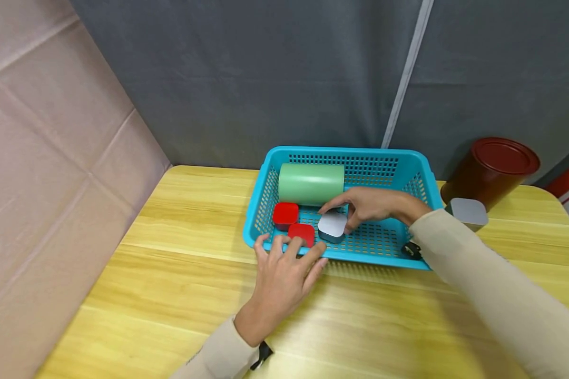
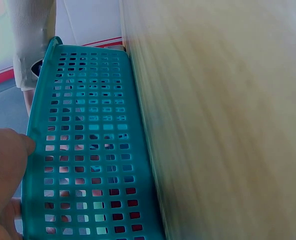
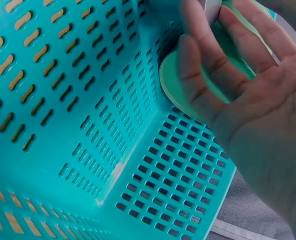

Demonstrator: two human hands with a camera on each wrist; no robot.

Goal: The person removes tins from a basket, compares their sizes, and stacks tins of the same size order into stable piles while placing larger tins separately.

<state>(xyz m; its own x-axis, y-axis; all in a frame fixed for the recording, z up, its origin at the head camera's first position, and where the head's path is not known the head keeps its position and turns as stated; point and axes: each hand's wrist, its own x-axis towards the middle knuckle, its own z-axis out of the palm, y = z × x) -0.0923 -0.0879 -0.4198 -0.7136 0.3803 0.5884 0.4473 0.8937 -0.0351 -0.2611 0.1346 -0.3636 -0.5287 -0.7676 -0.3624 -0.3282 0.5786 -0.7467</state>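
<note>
A blue plastic basket [image 1: 381, 253] stands on the wooden table. Inside it, my right hand [image 1: 372, 204] pinches a small rounded-square box with a white top and dark sides [image 1: 332, 225] between fingers and thumb. In the right wrist view, that hand [image 3: 267, 105] reaches along the basket's holed wall [image 3: 53, 100]. My left hand [image 1: 281, 271] grips the basket's front rim, fingers curled over it beside a red square box [image 1: 302, 232]. A second red box [image 1: 285, 215] sits just behind. Behind both lies a green cylinder [image 1: 310, 183] on its side. The left wrist view shows the thumb [image 2: 27, 144] at the rim.
A dark red round canister [image 1: 495, 168] stands to the right of the basket. Another box with a light top [image 1: 469, 211] is in front of it, near my right sleeve. A grey curtain [image 1: 246, 84] hangs behind the table [image 1: 170, 273], and a pinkish padded wall [image 1: 52, 158] rises at left.
</note>
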